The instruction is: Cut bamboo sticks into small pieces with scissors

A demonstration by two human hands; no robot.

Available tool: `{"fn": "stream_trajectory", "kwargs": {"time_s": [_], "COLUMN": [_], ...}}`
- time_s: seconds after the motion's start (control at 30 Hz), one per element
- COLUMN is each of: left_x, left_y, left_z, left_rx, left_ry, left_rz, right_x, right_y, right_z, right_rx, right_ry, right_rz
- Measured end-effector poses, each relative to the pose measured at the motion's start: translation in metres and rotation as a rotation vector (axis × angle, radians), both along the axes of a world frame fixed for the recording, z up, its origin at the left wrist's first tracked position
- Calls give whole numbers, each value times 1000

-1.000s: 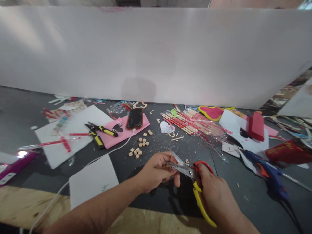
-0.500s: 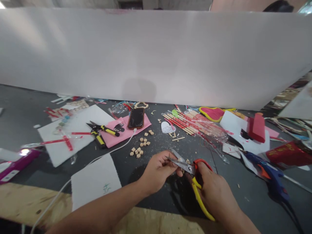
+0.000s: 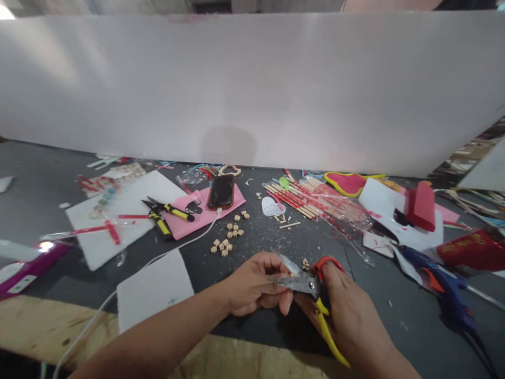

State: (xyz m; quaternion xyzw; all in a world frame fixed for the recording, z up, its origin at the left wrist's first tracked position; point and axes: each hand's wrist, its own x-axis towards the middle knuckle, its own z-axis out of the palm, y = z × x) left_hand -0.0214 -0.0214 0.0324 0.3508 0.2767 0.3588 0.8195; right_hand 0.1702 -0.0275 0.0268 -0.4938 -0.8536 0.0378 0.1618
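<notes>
My right hand grips scissors with one red and one yellow handle, their blades parted and pointing left. My left hand has its fingers pinched beside the blades, around a small pale piece that is mostly hidden. Small clusters of wooden pieces lie on the dark table beyond my left hand. A few tiny cut pieces sit just past the scissors. Farther back are a white paper heart and red-and-wood sticks in clear plastic.
A phone on pink paper, yellow-black pliers and white sheets lie to the left. At the right are a blue glue gun and a red packet. A white board stands behind.
The scissors and both hands have shifted slightly down and nearer. My left hand has turned, with its fingers now lower beside the blades. The view has shifted slightly.
</notes>
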Motion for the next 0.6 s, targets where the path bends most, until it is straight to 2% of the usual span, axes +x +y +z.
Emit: {"fn": "stream_trajectory", "kwargs": {"time_s": [0.13,0.37,0.6], "left_x": [1,5,9], "left_y": [1,-2,-5], "left_z": [-4,-5,-2], "left_rx": [69,112,201], "left_ry": [37,94,213], "left_rz": [53,150,307], "right_x": [5,0,-1], "right_y": [1,-2,-2], "right_z": [-8,0,-2], "right_rx": [-45,35,-12], "right_ry": [-54,-113,-156], "right_rz": [-26,-35,-72]}}
